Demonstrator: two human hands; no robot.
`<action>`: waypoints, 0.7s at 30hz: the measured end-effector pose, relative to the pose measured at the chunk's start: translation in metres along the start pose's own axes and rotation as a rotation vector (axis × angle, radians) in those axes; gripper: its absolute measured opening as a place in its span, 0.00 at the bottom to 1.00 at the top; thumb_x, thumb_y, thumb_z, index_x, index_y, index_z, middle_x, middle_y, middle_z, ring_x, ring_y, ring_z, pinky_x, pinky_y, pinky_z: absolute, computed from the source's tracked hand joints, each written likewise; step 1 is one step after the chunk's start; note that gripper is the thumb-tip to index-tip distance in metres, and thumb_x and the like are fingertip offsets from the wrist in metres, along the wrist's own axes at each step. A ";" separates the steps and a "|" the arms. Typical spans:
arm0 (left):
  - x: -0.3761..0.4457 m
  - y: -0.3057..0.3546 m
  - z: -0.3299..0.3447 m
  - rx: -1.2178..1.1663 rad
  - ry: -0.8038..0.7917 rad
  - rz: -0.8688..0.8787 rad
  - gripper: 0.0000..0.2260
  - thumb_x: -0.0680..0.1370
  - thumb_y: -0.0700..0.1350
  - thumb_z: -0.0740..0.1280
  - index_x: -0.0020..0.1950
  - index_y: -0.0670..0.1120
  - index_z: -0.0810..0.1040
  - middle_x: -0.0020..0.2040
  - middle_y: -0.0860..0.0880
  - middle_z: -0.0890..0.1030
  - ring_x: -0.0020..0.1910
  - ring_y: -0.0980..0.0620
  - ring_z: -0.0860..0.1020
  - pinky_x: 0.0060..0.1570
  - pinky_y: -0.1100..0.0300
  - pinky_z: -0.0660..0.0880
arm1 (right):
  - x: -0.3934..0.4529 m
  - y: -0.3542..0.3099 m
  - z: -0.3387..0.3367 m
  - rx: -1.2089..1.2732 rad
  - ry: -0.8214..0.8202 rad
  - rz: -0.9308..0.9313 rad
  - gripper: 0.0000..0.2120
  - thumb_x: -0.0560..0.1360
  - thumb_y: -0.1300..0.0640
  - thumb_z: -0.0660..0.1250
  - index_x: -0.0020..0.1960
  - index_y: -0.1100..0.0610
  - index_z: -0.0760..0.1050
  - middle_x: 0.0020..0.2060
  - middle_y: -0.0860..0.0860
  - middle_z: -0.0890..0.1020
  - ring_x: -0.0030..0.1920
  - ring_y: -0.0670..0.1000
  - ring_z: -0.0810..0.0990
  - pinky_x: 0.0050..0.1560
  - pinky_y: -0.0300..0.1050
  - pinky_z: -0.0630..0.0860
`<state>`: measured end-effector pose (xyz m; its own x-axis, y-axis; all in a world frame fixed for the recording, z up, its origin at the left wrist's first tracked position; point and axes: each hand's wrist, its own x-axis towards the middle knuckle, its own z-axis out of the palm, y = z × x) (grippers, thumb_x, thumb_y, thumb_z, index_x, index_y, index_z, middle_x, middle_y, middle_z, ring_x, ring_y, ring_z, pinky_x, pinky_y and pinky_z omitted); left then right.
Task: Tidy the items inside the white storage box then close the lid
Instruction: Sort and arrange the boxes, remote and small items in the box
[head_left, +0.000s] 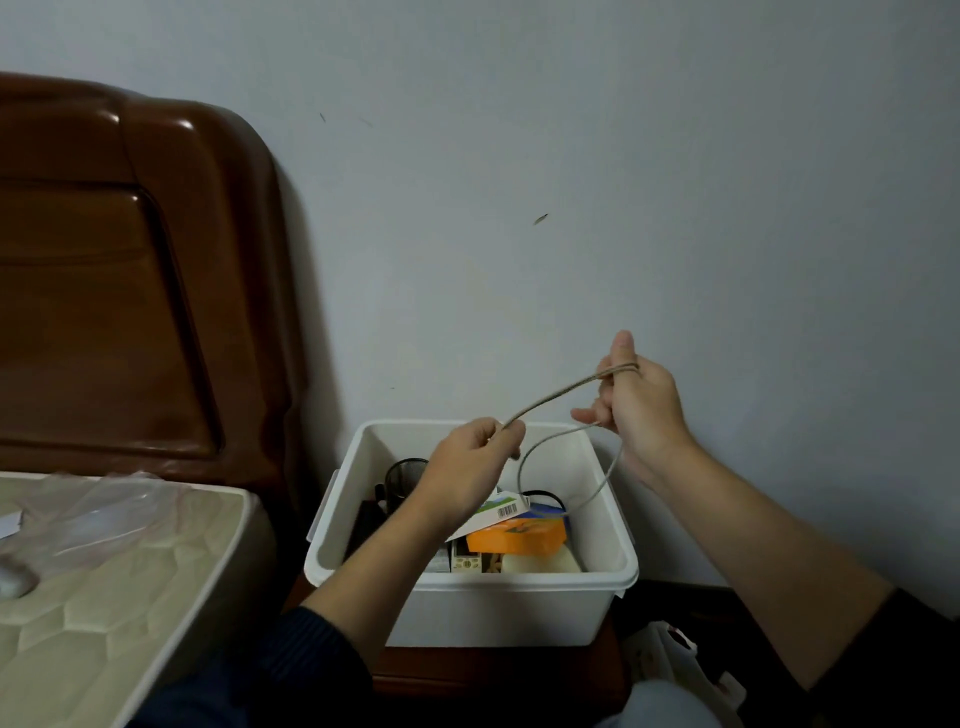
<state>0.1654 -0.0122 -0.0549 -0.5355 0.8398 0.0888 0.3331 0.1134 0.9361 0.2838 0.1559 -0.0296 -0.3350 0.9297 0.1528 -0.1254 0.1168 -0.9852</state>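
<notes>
- White storage box (470, 608) open, tidying step: left hand (467, 467) pinches cord (561, 392); right hand (636, 397) grips its looped end.
- Next: finish coiling, lower it into box below hands.

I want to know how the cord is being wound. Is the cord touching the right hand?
Touching. The head view shows the cord looped over the raised finger of the right hand, stretched to the left hand.

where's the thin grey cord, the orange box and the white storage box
thin grey cord (558, 392), head view, taut stretch between the hands
orange box (514, 538), head view, top face
white plastic storage box (493, 603), head view, front wall
</notes>
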 end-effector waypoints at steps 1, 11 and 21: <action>-0.001 -0.002 0.004 -0.002 -0.042 -0.030 0.16 0.84 0.60 0.61 0.52 0.50 0.81 0.43 0.54 0.78 0.41 0.57 0.76 0.43 0.56 0.71 | -0.002 -0.003 0.001 0.008 -0.020 0.005 0.25 0.84 0.35 0.58 0.44 0.55 0.75 0.22 0.44 0.66 0.21 0.46 0.65 0.32 0.47 0.81; -0.005 -0.009 0.033 0.115 -0.421 -0.048 0.43 0.67 0.67 0.79 0.78 0.59 0.67 0.68 0.57 0.78 0.72 0.52 0.71 0.74 0.45 0.70 | -0.021 -0.017 0.017 0.306 -0.161 0.201 0.20 0.86 0.39 0.58 0.47 0.55 0.71 0.25 0.46 0.65 0.22 0.45 0.60 0.21 0.39 0.58; -0.004 -0.006 0.036 -0.382 -0.560 -0.166 0.14 0.83 0.38 0.59 0.57 0.46 0.83 0.35 0.46 0.79 0.40 0.51 0.80 0.37 0.58 0.66 | -0.022 -0.030 0.023 0.260 -0.187 0.172 0.19 0.86 0.41 0.59 0.48 0.55 0.72 0.24 0.44 0.66 0.22 0.44 0.59 0.21 0.37 0.55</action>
<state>0.1934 0.0026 -0.0730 -0.0404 0.9865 -0.1585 -0.0694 0.1554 0.9854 0.2731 0.1235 -0.0021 -0.5338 0.8453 0.0214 -0.2776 -0.1513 -0.9487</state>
